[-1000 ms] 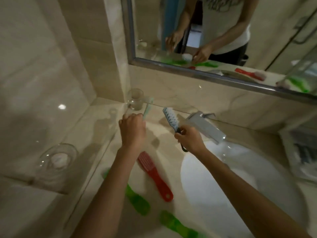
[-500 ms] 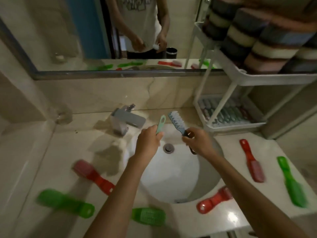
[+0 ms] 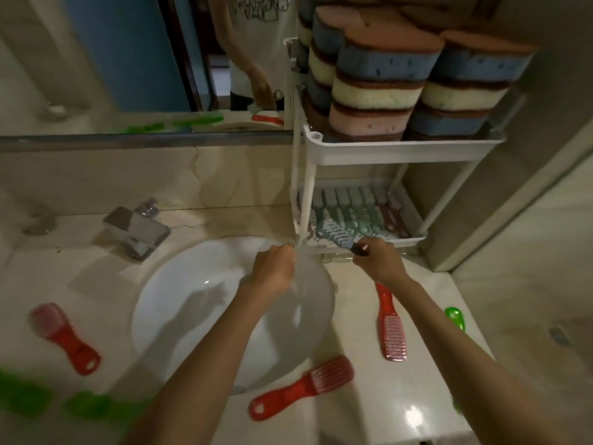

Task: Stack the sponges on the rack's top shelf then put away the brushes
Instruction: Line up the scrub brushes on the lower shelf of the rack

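Observation:
Sponges (image 3: 382, 81) in blue, cream and pink stand stacked on the top shelf of the white rack (image 3: 401, 152). Its lower shelf (image 3: 414, 220) holds several brushes lying side by side. My right hand (image 3: 378, 260) grips a dark-handled brush (image 3: 337, 234) whose pale bristle head reaches over the lower shelf's front edge. My left hand (image 3: 272, 271) is closed on a pale green brush (image 3: 300, 244), mostly hidden and blurred, just left of the rack's front post. Red brushes (image 3: 393, 329) (image 3: 301, 388) (image 3: 64, 337) and green brushes (image 3: 455, 317) (image 3: 86, 407) lie on the counter.
A white sink basin (image 3: 179, 313) lies under my left arm, with a chrome tap (image 3: 136, 231) behind it. A mirror (image 3: 128, 59) runs along the back wall. The rack stands in the right corner against a side wall.
The view swung right from the left corner to the rack. Both hands carried their brushes rightward and now reach the rack's lower shelf.

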